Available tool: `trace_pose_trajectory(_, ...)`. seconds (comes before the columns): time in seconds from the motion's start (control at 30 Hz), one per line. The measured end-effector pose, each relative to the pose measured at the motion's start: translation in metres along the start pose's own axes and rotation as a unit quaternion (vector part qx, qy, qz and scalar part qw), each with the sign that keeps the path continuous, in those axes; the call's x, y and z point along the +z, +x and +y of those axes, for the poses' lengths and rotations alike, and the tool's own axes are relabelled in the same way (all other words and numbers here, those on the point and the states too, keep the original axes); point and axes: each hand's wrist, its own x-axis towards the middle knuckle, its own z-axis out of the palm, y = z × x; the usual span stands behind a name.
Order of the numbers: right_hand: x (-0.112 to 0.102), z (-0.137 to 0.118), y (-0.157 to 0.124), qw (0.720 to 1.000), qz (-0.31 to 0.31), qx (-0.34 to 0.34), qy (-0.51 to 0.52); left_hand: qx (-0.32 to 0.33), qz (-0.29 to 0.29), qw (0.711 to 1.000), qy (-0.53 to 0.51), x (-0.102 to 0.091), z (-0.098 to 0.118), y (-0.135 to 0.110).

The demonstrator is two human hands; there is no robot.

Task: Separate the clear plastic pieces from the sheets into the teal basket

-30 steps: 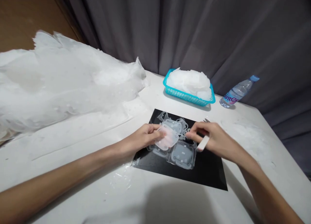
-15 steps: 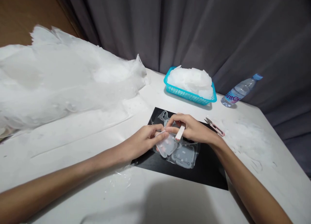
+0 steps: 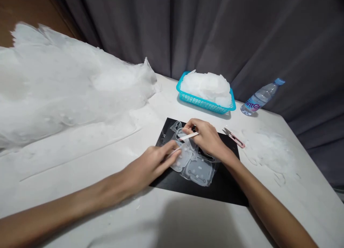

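My left hand [image 3: 154,163] pinches the edge of a translucent moulded plastic piece [image 3: 183,159] between thumb and fingers. Thin clear film joins it to a similar rounded piece [image 3: 200,171] lying on a black mat [image 3: 225,190]. My right hand [image 3: 208,137] is closed around a slim white stick [image 3: 189,136], whose reddish end points toward my left fingertips. Curled clear trimmings [image 3: 176,126] show behind the hands. My fingers cover part of the moulded pieces; what kind of tool the stick is I cannot make out.
Small pink-handled thread snips [image 3: 233,137] lie right of the mat, near a pile of clear scraps [image 3: 274,151]. A blue basket [image 3: 204,104] of white translucent pieces and a water bottle [image 3: 262,97] stand behind. A large stuffed plastic bag [image 3: 75,86] fills the left.
The white stick has swung from pointing down toward me to pointing left. My right hand has drawn slightly apart from my left. The whole view has shifted a little.
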Motion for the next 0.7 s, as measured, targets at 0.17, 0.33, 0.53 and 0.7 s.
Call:
trace_pose_trajectory(0.17,-0.036,0.001,-0.011,0.989,-0.03,0.012,0.147,-0.055,-0.027,0.98,-0.189,-0.016,-0.007,0.012)
trace_pose_trajectory(0.33,-0.053,-0.006,-0.027,0.971,-0.19,0.028,0.14,-0.064,-0.031,0.964,-0.257,-0.013,-0.006,0.012)
trace_pose_trajectory(0.53,-0.043,-0.008,-0.028,0.947,-0.244,0.026,0.206,-0.043,-0.023,0.97,-0.238,-0.015,-0.009,0.015)
trace_pose_trajectory(0.7,-0.046,0.004,-0.026,0.947,-0.232,0.011,0.222,-0.028,-0.023,0.981,-0.189,-0.017,-0.012,0.014)
